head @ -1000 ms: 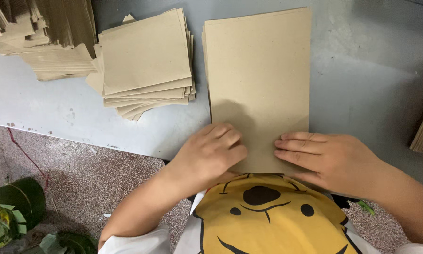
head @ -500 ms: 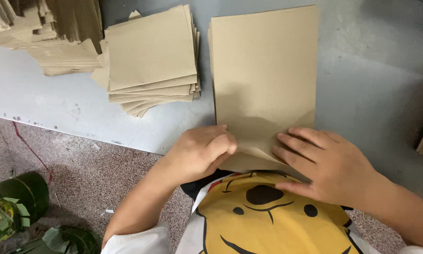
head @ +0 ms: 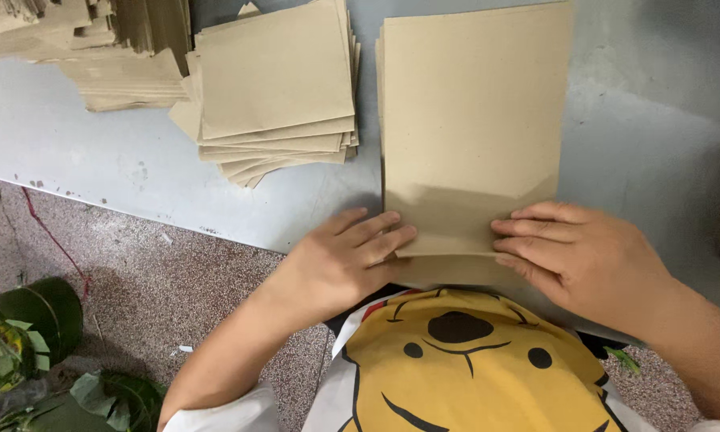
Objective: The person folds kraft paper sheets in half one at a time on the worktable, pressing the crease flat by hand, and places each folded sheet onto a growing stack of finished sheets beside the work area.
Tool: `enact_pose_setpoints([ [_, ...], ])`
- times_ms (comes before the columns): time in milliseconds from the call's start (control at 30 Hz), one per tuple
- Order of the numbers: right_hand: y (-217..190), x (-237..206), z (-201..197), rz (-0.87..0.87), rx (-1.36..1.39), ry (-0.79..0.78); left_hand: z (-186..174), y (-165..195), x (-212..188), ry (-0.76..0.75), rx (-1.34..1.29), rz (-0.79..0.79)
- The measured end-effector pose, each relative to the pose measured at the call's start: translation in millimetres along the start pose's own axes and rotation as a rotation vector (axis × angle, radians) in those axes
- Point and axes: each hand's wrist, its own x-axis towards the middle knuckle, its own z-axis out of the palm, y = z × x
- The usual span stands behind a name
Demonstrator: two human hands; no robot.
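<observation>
A tall tan paper bag (head: 472,120) lay flat at centre; a fanned stack of smaller tan bags (head: 276,88) sat left, more piles (head: 96,48) far left.
</observation>
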Motion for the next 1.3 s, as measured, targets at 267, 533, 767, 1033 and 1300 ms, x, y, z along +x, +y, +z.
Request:
enact_pose_setpoints([
  [267, 0, 5, -4, 0.079, 0.029, -0.038, 5, -7, 1, -0.047, 0.019, 0.044],
  [533, 1, 4, -1, 0.045, 0.082, 0.014, 11, -22, 6, -0.053, -0.114, -0.004],
  [767, 1, 1, -4, -0.050, 0.095, -0.016, 6, -30, 10, -0.033, -0.369, -0.166],
  [1033, 20, -6, -2, -0.108, 0.170, -0.075, 0, -30, 14, 0.062, -0.504, -0.167],
  [1300, 43, -7, 19, 0.010, 0.300, -0.101, 23, -18, 20, 0.217, -0.218, -0.200],
])
